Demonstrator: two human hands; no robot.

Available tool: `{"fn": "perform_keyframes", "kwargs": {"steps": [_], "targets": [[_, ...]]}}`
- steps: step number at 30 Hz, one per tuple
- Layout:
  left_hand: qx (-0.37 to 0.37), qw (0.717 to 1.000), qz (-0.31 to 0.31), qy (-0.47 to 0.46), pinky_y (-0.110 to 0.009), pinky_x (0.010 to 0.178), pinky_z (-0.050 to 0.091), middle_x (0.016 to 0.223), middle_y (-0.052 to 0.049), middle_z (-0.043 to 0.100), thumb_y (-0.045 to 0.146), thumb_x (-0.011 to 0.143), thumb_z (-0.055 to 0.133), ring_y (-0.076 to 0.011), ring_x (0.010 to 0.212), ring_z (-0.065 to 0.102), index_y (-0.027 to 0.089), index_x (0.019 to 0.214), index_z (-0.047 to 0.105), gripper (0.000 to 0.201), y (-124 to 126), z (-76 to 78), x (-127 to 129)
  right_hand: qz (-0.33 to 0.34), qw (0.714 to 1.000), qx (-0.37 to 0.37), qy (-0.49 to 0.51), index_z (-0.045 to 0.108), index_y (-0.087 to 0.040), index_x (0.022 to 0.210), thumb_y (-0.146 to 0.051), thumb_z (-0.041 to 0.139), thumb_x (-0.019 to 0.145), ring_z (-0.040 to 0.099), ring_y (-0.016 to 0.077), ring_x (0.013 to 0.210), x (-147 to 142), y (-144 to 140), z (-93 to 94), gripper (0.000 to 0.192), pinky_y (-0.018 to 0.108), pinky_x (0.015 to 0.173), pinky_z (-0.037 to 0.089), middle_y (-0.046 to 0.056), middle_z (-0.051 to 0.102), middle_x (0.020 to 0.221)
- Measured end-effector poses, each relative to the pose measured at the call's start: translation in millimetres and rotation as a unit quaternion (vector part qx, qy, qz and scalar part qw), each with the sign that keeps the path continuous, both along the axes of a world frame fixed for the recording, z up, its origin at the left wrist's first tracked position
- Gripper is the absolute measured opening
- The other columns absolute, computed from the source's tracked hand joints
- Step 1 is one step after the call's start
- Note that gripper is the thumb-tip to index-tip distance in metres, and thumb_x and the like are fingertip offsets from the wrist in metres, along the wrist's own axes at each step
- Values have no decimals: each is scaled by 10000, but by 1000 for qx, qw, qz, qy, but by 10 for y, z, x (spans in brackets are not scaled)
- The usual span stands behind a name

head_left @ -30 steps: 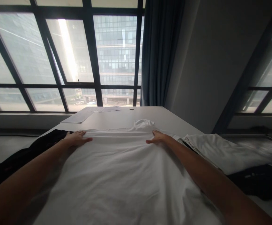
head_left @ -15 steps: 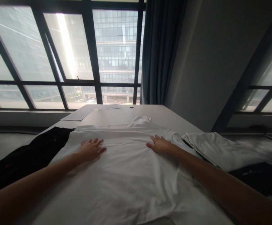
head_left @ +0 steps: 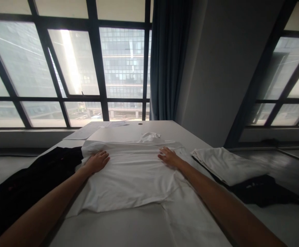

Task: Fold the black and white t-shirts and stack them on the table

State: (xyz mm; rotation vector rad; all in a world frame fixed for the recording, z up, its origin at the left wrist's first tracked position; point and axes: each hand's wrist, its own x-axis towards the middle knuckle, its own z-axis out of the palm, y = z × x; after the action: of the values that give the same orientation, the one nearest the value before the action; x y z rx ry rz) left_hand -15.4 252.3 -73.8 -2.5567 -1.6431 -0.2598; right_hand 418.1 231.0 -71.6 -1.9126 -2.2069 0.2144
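A white garment (head_left: 131,178) lay spread across the middle of the desk (head_left: 128,226), its surface creased and its near edge running in an uneven line, with bare desktop in front of it. On the right, a strip of white cloth reached farther toward the person, beside the right forearm. A small crumpled bit of white fabric stood up at the garment's far edge.

The left hand (head_left: 96,161) rested palm down on the garment's left part, fingers extended and slightly apart, gripping nothing. The right hand (head_left: 169,157) lay likewise on the right part, fingers fanned and loose, with no cloth pinched between them. The two hands were well apart, both nearer the garment's far edge than its near one.

Just left of the garment, a black garment (head_left: 41,171) lay in a rumpled heap, partly behind the left forearm. To the right was a folded white cloth (head_left: 229,166), lying partly over a dark garment (head_left: 264,190). Sheets of paper (head_left: 83,131) lay toward the desk's far left, before a dark-framed window (head_left: 122,61) and a blue curtain (head_left: 166,68).
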Motion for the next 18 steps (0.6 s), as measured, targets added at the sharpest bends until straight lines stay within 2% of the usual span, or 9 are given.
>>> {"fn": "perform_keyframes", "kwargs": {"steps": [2,4,6,7,10,15,18], "targets": [[31,998,-46,13,-486,1099,334,1279,-173,632,408,979,321,-321,1254,517,179,1154,692,470,-212,71,28,47,998,38,21,578,-202,1362,-402,543,914,431,284,1363,123,-247,90,491,456,1135,300,134,474,1491],[34,996,-77,19,-464,1018,418,1132,-142,681,442,967,346,-310,1106,598,204,1047,721,451,-435,142,51,91,994,33,60,708,-185,1164,-350,574,874,615,255,1126,221,-513,196,359,365,1008,438,117,672,1239],[-4,996,-84,9,-424,938,475,1095,-119,687,506,950,370,-294,1028,632,225,1049,723,461,-629,182,35,119,989,-4,93,753,-181,1023,-364,569,860,672,228,927,294,-755,283,306,316,868,501,80,742,1012],[-30,996,-83,-1,-406,926,484,1126,-112,683,546,932,399,-291,1039,632,236,1083,718,469,-707,184,2,127,987,-25,94,759,-180,998,-368,586,839,676,225,887,329,-858,307,301,306,832,509,70,748,967],[-88,993,-67,-38,-406,982,468,1276,-107,646,645,838,522,-307,1143,604,248,1209,678,565,-865,143,-211,121,989,-62,59,761,-167,1022,-292,665,742,671,241,947,452,-1082,292,321,296,864,503,86,736,1057],[-125,988,-26,-87,-454,1129,356,1403,-153,583,731,716,593,-365,1292,523,180,1261,659,778,-1076,115,-742,66,997,-28,26,721,-173,1135,-124,593,735,600,251,1169,703,-1259,184,422,321,1042,418,108,673,1250],[-122,987,-36,-96,-438,1150,346,1455,-149,535,705,735,586,-359,1333,492,167,1314,627,791,-1247,134,-1003,52,999,-8,14,710,-177,1158,-131,608,735,580,280,1197,858,-1356,279,438,359,1056,406,125,655,1277]]}}
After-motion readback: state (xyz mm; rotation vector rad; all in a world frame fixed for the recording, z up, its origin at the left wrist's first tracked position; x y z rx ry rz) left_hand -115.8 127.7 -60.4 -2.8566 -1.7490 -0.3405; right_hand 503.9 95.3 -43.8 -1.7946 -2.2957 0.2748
